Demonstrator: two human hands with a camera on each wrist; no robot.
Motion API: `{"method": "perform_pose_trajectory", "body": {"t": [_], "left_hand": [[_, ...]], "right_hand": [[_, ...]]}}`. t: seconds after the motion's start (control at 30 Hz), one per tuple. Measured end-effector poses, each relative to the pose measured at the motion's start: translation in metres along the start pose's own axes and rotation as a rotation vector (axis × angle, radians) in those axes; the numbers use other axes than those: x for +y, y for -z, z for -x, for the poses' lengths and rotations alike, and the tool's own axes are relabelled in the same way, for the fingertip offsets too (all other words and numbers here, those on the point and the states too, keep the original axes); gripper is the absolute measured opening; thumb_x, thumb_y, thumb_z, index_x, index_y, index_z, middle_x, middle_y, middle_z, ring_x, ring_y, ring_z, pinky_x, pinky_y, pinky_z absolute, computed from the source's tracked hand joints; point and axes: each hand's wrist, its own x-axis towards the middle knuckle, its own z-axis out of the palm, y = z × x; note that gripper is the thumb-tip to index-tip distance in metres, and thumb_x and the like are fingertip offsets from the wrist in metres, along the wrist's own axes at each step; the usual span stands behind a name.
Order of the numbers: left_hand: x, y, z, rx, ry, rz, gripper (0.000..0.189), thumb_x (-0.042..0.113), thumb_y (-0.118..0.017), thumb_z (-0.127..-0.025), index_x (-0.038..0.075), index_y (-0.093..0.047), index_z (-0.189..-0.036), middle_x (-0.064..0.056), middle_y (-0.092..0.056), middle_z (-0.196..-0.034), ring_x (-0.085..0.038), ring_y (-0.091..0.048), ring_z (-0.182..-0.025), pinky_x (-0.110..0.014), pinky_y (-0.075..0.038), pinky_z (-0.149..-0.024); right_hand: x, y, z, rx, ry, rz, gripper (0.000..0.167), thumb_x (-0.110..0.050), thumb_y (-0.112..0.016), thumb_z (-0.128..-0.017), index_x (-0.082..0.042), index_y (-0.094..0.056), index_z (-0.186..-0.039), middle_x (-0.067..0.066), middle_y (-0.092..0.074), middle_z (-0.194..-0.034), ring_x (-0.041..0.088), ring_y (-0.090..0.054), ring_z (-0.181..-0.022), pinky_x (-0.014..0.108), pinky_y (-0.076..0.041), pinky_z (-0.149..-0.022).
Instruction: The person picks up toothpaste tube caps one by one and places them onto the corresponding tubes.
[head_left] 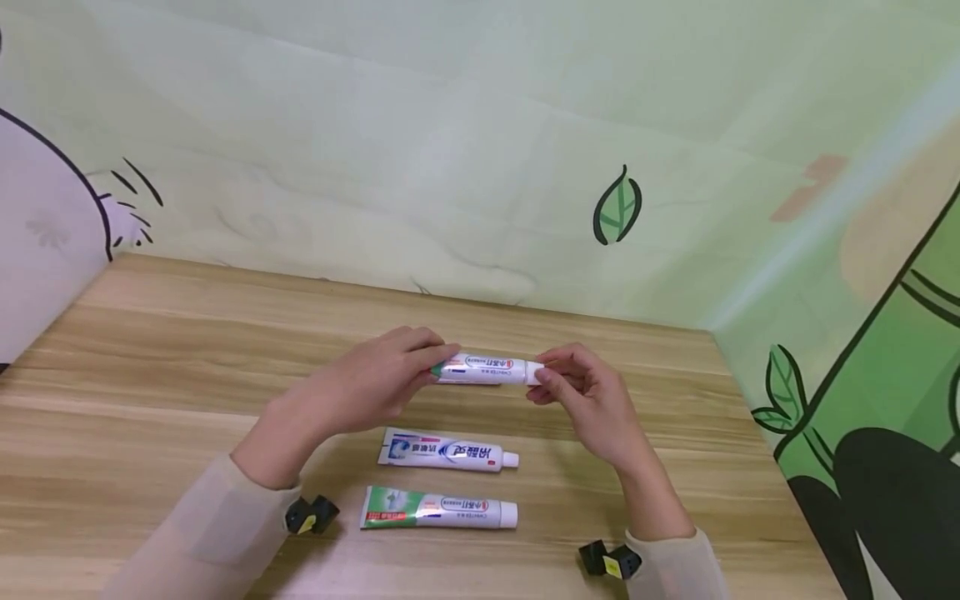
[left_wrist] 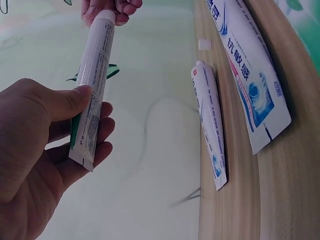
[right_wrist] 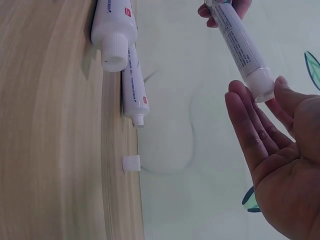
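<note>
A white and green toothpaste tube (head_left: 483,369) is held up above the table, lying roughly level in the head view. My left hand (head_left: 375,375) grips its flat green end, the thumb (left_wrist: 77,102) on one side and the fingers behind. At the other end, my right hand (head_left: 592,400) pinches the white cap (right_wrist: 260,85) between thumb and fingers; the cap sits on the tube. Beyond it, an uncapped blue and white toothpaste tube (left_wrist: 210,120) lies on the table, mostly hidden in the head view. A loose white cap (right_wrist: 131,163) stands near that tube's nozzle.
Nearer to me on the wooden table (head_left: 187,333) lie a capped blue and white toothpaste tube (head_left: 442,451) and a capped green and white one (head_left: 442,510), side by side. A printed backdrop (head_left: 450,167) rises behind the table's far edge.
</note>
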Motion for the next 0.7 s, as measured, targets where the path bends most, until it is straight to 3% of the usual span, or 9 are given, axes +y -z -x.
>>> {"method": "perform_pose_trajectory", "body": {"t": [0.1,0.33,0.47,0.7], "left_hand": [[0.0005,-0.0005,0.0003,-0.005,0.010,0.006,0.045,0.008,-0.064,-0.102,0.005,-0.058,-0.147,-0.011,-0.066,-0.128,-0.021,-0.063,-0.108,-0.037,-0.058,-0.095],[-0.0001,-0.0020,0.0010,-0.010,0.019,0.012,0.045,0.008,-0.064,-0.102,0.005,-0.057,-0.147,-0.010,-0.066,-0.128,-0.019,-0.063,-0.107,-0.036,-0.058,-0.094],[-0.0005,-0.0014,0.0003,-0.002,0.013,0.006,0.044,0.008,-0.064,-0.102,0.004,-0.058,-0.146,-0.011,-0.066,-0.128,-0.020,-0.062,-0.107,-0.037,-0.058,-0.094],[-0.0006,-0.0006,0.0006,0.007,-0.005,-0.005,0.045,0.008,-0.064,-0.102,0.005,-0.058,-0.146,-0.011,-0.066,-0.127,-0.021,-0.063,-0.109,-0.037,-0.058,-0.095]], "right_hand": [[0.0003,-0.0007,0.0004,0.000,-0.004,0.012,0.017,-0.005,-0.060,-0.104,0.001,-0.063,-0.120,0.022,-0.072,-0.105,0.018,-0.076,-0.088,0.035,-0.065,-0.080],[0.0027,-0.0003,0.0029,0.003,-0.033,0.045,0.034,0.003,-0.075,-0.091,-0.002,-0.065,-0.123,0.019,-0.073,-0.109,0.016,-0.075,-0.089,0.038,-0.064,-0.081],[0.0032,-0.0001,0.0015,-0.002,-0.044,0.038,0.030,0.003,-0.072,-0.094,0.000,-0.065,-0.123,0.021,-0.074,-0.107,0.017,-0.077,-0.088,0.047,-0.063,-0.083],[0.0035,0.0011,0.0010,-0.036,-0.047,0.049,0.025,0.001,-0.067,-0.098,0.003,-0.066,-0.122,0.022,-0.076,-0.103,0.018,-0.078,-0.084,0.039,-0.065,-0.078]]}}
